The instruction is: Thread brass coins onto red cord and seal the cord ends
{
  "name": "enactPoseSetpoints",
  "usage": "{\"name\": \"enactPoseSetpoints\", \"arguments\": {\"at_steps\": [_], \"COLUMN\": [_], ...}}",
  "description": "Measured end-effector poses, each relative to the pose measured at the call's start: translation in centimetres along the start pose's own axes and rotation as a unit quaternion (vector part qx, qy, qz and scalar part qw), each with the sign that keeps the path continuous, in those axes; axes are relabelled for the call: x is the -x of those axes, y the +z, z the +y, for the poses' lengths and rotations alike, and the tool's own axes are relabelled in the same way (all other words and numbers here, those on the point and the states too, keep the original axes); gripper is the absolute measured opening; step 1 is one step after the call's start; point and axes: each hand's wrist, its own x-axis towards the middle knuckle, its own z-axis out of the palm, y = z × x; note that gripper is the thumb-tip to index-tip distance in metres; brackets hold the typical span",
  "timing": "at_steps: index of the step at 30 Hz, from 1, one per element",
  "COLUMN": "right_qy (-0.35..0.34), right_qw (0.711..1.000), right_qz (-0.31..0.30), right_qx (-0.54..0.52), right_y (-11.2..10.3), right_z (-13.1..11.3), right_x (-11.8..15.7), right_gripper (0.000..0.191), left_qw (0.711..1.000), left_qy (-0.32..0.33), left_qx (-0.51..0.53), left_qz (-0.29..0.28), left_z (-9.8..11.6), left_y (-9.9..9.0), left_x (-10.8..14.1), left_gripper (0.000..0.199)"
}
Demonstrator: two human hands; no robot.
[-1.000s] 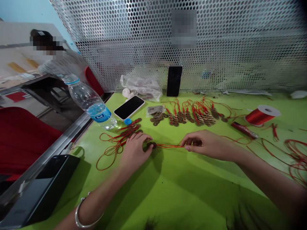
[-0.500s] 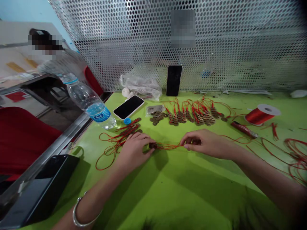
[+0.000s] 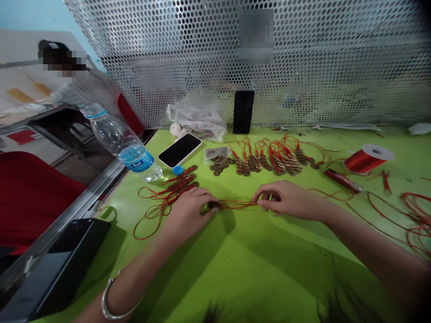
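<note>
Head view, looking down on the green table (image 3: 242,269). The left hand (image 3: 188,213) lies low on the surface, fingers curled together and fingertips pinching a small dark coin (image 3: 213,205). From that coin a red cord (image 3: 237,205) runs taut and level across to the right hand (image 3: 286,199), where thumb and forefinger are pinched on the cord's other end and the other fingers are loosely bent. Coin and cord sit just above the table, between the two hands, near the middle of the view.

Just behind the left hand lies a tangle of loose red cords with coins (image 3: 168,193). Farther back, a row of finished coin bundles on red cords (image 3: 269,161) lies spread out, with a small pile of loose coins (image 3: 218,167) to its left. A white-cased phone (image 3: 179,150) lies flat beside a tilted water bottle (image 3: 121,143), and its blue cap (image 3: 178,170) is near. A second phone (image 3: 243,112) leans upright against the perforated metal screen (image 3: 336,63). Off to the right stands a spool of red cord (image 3: 367,159), with a red stick-shaped tool (image 3: 342,181) nearby. A silver bangle (image 3: 116,300) rings the left wrist
</note>
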Motion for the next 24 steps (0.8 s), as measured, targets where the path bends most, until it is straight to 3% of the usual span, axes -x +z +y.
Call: {"name": "enactPoseSetpoints", "arguments": {"at_steps": [14,24], "right_qy": [0.006,-0.012], "right_qw": [1.0,0.998], "right_qz": [-0.017,-0.028], "right_qx": [-0.005,0.054], "right_y": [-0.24,-0.24], "right_z": [0.0,-0.03], "right_x": [-0.02,0.12], "right_gripper": [0.028,0.037], "left_qw": [0.998,0.994], "left_qy": [-0.019,-0.043], "left_qx": [0.056,0.094], "left_qz": [-0.02,-0.023], "left_z": [0.04,0.38], "left_y": [-0.01,-0.13], "left_x": [-0.44,-0.65], "left_gripper": [0.012,0.009]}}
